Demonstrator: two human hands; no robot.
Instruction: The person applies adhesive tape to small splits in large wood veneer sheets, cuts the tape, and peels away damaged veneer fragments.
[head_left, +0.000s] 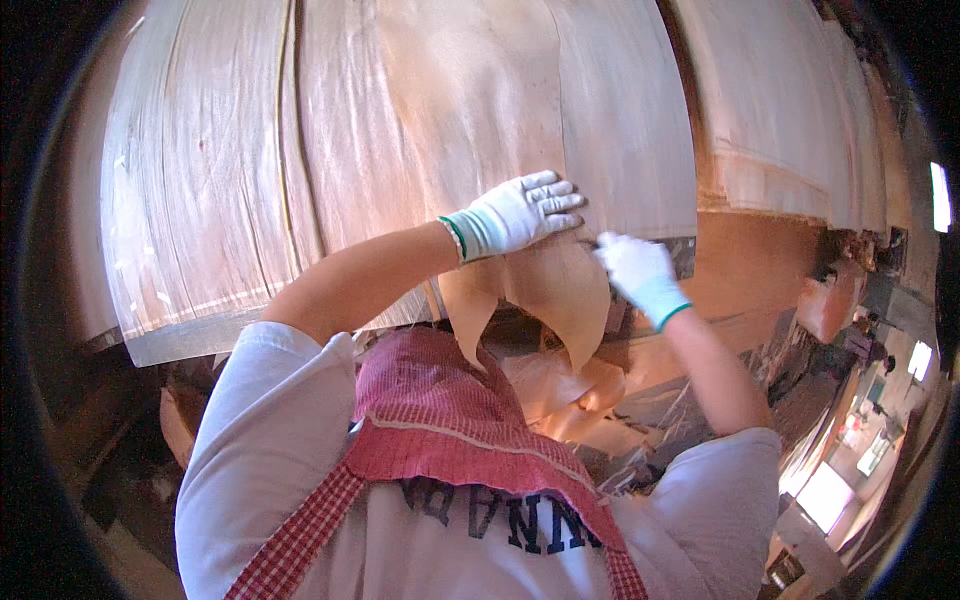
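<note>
A wide stack of thin wood veneer sheets (470, 90) lies in front of me, with wavy grain and dark long gaps. My left hand (525, 212), in a white glove with a green cuff, presses flat on the sheet near its front edge, fingers stretched toward the right. Just right of it, my right hand (640, 270) in a matching glove is closed at the edge; a small dark tip shows by its fingers, but what it holds is too blurred to name. Below both hands a torn, pale veneer flap (535, 280) hangs over the edge in two pointed ends.
Another veneer stack (780, 110) stands to the right, above a brown surface (760, 280). Crumpled veneer scraps (575, 395) lie below the edge, close to my red checked apron (430, 385). More debris is piled at the lower right.
</note>
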